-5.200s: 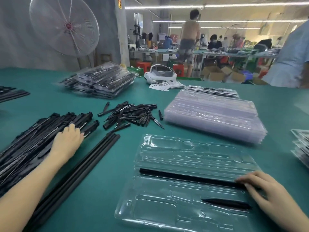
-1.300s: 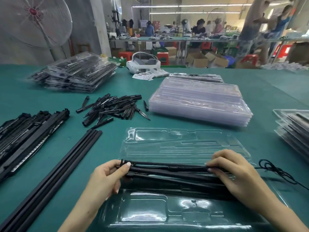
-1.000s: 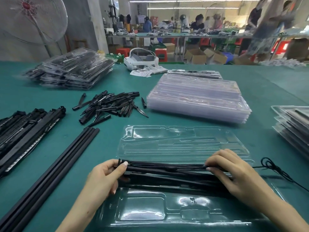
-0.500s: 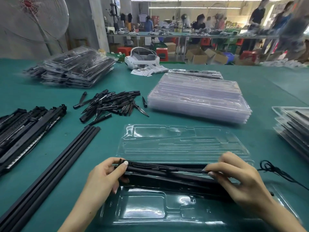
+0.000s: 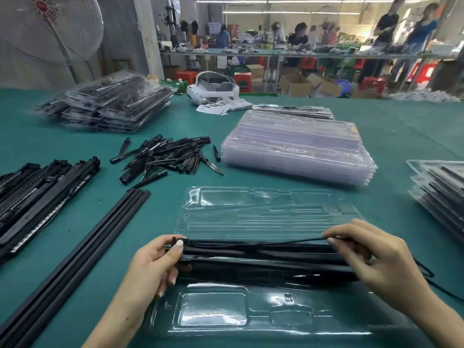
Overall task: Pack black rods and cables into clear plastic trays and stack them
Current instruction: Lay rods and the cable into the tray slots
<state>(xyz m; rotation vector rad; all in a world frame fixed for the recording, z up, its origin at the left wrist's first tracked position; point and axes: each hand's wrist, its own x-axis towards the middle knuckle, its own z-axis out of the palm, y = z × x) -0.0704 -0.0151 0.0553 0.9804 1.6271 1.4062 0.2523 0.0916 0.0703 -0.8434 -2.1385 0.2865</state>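
Note:
An open clear plastic tray [image 5: 263, 212] lies in front of me on the green table, its near half [image 5: 213, 312] closest to me. A bundle of black rods [image 5: 263, 257] lies across the tray's middle. My left hand [image 5: 153, 267] grips the bundle's left end. My right hand [image 5: 376, 257] is at the right end and pinches a thin black cable [image 5: 288, 241] stretched along the top of the rods. The cable's loose end [image 5: 431, 282] trails off past my right wrist.
A stack of empty clear trays [image 5: 298, 144] sits behind. Packed trays are piled at the far left [image 5: 110, 101] and at the right edge [image 5: 439, 194]. Long black rods [image 5: 75, 252], a rod bundle pile [image 5: 37, 194] and short black spikes [image 5: 168, 156] lie left. A white headset [image 5: 213, 87] sits far back.
My right hand has lifted its fingers off the rods and now pinches the cable, pulling it taut along the bundle. The left hand keeps its grip on the left end.

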